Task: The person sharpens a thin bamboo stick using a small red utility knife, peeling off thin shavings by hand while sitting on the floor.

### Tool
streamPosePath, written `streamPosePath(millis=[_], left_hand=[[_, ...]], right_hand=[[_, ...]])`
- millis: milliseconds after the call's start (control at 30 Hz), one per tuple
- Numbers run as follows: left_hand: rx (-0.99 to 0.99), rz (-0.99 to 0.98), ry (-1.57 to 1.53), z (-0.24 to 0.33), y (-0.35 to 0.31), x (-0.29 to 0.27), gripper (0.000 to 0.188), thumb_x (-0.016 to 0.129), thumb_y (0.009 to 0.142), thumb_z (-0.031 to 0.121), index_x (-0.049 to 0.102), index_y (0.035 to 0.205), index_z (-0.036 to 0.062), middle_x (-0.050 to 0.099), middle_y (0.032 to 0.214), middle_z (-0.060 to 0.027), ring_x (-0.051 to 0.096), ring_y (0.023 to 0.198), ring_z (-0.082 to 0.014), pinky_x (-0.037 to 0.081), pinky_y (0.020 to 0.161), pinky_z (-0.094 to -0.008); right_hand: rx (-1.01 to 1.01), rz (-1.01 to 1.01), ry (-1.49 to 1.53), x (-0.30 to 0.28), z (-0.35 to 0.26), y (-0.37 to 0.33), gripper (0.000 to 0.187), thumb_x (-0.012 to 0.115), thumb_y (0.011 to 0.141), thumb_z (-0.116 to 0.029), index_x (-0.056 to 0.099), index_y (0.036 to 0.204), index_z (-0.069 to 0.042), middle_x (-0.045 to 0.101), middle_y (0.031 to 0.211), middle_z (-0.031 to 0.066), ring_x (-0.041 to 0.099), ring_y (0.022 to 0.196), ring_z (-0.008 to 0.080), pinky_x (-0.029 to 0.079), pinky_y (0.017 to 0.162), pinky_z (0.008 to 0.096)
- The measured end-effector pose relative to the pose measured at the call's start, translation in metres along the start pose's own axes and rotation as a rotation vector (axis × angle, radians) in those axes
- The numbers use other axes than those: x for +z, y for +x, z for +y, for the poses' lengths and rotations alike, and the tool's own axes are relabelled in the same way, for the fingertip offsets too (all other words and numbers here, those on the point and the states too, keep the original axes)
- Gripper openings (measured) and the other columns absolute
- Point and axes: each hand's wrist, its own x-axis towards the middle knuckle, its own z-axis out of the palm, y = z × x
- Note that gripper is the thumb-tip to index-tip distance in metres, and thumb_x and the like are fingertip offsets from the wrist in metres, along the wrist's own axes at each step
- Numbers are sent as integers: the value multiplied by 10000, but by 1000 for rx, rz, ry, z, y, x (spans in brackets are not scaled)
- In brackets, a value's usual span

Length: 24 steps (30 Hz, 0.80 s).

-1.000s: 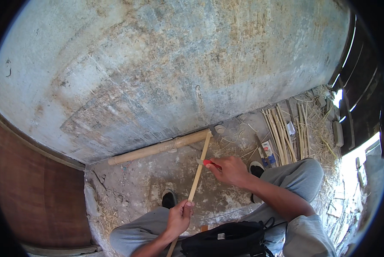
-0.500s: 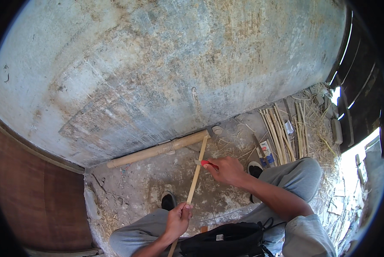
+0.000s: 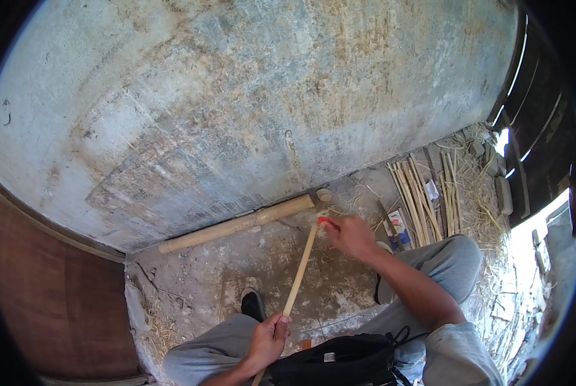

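A long pale bamboo strip (image 3: 299, 276) slants up and away between my knees. My left hand (image 3: 268, 338) is closed round its lower part, thumb on top, and the strip's near end runs down past my wrist. My right hand (image 3: 353, 238) is closed on a red-handled knife (image 3: 327, 222) at the strip's far end. The blade cannot be made out clearly there; thin pale shavings (image 3: 323, 213) show just beyond it.
A thick bamboo pole (image 3: 236, 225) lies along the foot of the stained wall (image 3: 249, 116). At the right, several cut strips (image 3: 418, 196) lie beside a long dark blade (image 3: 391, 225) and a small printed packet (image 3: 400, 226). A black bag (image 3: 333, 360) rests on my lap.
My right hand and the knife have slid up along the strip to its far end. The strip's far end has dropped slightly nearer; my left hand keeps its hold, shifted a little.
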Motion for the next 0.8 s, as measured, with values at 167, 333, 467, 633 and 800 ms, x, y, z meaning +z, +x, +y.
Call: streamPosePath(millis=[167,333,467,633,800], left_hand=[[85,-34,-14,24,-17,-3,252,494,1058,191,647,1003,-3,529,636,8,477,596,-48,393,541,-228],[66,79,97,0,8,-25,229,531,1042,184,647,1028,-13,543,638,-8,489,581,-61,417,538,-255],[19,11,3,-7,15,-25,230,555,1033,204,656,1063,-1,574,685,-13,513,610,-68,430,561,-252],[130,99,103,-7,22,-15,204,628,993,153,650,1108,-14,610,809,22,513,743,-40,425,649,-233],[130,108,101,-20,31,-15,237,627,985,179,642,1137,-3,637,797,-36,537,707,-77,444,626,-269]], right_hand=[[292,73,-64,-14,62,26,367,562,961,-428,743,1071,-129,695,846,228,686,817,420,547,727,525],[236,23,185,-2,13,17,378,577,966,-424,738,1098,-108,664,770,213,660,700,364,515,669,460],[176,12,382,5,5,12,405,603,963,-417,727,1120,-65,595,648,140,536,562,227,451,592,372],[225,31,485,11,9,8,415,608,964,-405,722,1121,-38,595,638,116,518,568,180,436,570,354],[113,59,482,6,-19,-12,406,614,962,-397,723,1110,-36,637,673,127,581,567,215,457,572,367]])
